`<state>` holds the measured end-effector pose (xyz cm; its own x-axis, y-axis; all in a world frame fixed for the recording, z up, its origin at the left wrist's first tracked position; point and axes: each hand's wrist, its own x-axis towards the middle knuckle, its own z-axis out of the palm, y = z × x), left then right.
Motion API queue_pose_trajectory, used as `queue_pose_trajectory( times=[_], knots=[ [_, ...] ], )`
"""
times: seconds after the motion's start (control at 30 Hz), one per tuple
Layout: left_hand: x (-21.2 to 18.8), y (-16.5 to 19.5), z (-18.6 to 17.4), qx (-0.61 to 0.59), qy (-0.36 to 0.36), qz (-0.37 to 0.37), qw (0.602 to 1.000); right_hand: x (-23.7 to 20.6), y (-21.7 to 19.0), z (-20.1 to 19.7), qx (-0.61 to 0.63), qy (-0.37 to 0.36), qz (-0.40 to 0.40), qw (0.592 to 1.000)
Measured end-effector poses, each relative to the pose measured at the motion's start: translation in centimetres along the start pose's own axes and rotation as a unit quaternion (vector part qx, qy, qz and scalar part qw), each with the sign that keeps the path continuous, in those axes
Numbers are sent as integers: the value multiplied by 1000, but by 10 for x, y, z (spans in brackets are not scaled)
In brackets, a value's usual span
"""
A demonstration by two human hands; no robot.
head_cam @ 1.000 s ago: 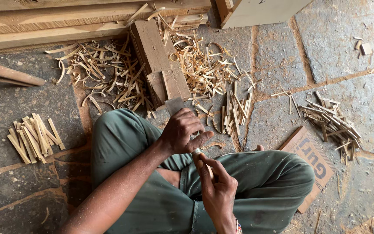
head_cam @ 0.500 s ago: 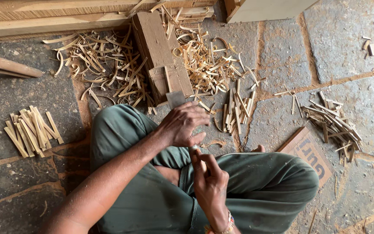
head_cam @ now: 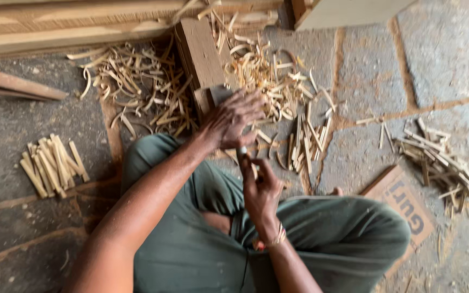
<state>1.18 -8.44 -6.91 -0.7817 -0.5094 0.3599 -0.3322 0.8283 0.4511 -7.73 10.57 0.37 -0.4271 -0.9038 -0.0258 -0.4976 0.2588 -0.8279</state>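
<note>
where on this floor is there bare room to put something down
Bare stone lies between the bundle of cut wooden sticks and the long wooden plank, and at upper right above the scattered stick pile. It is crowded with pale wood shavings around the upright wooden block.

Soft even daylight, slight motion blur

You are sitting in a floor-level woodworking workshop, shavings [head_cam: 137, 81] littering the stone floor [head_cam: 446, 70], cut sticks [head_cam: 52, 165] lying bundled, planks [head_cam: 71, 24] stacking alongside.
</note>
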Motion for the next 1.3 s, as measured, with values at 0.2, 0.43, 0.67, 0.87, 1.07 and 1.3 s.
queue_pose_trajectory(
  times=[0.2, 0.43, 0.67, 0.87, 1.07, 1.3],
  knots=[
    [-13, 48, -3, -67, 63, 17, 996, -20, -13, -33, 84, 19, -22, 996],
    [-41, 98, -2, -154, 28, -15, 988, -63, -35, -65, 23, -7, 22, 999],
    [-30, 70, 4, -102, -10, -22, 994, -47, -25, -39, -12, -13, 13, 1000],
    [-8, 30, 5, -37, -47, -15, 998, -13, 3, -13, -25, -27, -14, 999],
    [7, 21, -10, 12, 7, 0, 1000, 11, 11, 2, -5, -10, -18, 1000],
    [-26, 65, -40, -30, 241, -353, 904, -1, 12, -4, 232, 73, 32, 969]
  ],
)
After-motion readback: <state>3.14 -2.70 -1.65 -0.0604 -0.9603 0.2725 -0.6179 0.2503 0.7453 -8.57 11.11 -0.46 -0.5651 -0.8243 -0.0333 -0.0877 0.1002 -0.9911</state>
